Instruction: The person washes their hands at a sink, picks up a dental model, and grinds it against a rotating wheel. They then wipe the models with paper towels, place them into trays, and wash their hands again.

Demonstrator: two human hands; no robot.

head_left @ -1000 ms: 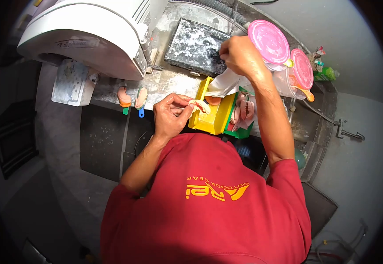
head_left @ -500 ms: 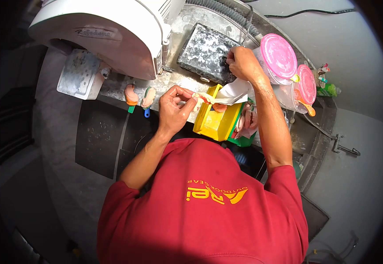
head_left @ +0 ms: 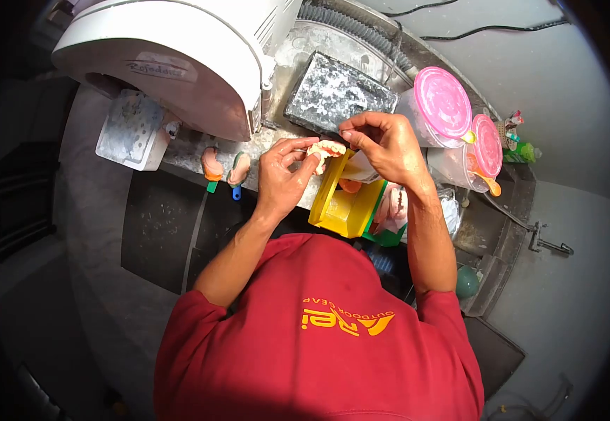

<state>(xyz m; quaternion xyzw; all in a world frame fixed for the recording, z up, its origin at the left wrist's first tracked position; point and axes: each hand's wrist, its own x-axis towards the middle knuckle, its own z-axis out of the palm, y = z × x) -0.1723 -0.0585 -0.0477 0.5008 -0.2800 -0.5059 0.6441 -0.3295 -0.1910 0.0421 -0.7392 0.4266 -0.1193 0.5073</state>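
Note:
My left hand (head_left: pixel 283 174) grips a cream dental model (head_left: pixel 324 154) with some red on it, above the left side of a yellow bin (head_left: pixel 349 210). My right hand (head_left: pixel 382 145) is pinched close to the model's right side; whatever lies between its fingertips is too small to make out. Below my right hand, a white sheet (head_left: pixel 361 168) lies partly in the yellow bin beside an orange-pink piece (head_left: pixel 350 185). A green bin (head_left: pixel 387 237) with pink and white models (head_left: pixel 393 208) stands against the yellow one.
Behind my hands lies a black box (head_left: pixel 340 91) dusted white. Tubs with pink lids (head_left: pixel 443 103) stand at right. On the left are a large white machine (head_left: pixel 171 63), a speckled white container (head_left: pixel 131 130) and two filled impression trays (head_left: pixel 211 165) (head_left: pixel 237 170).
My right hand has come down from the black box toward the model in my left hand. The white sheet has dropped lower, into the yellow bin. The view has shifted slightly.

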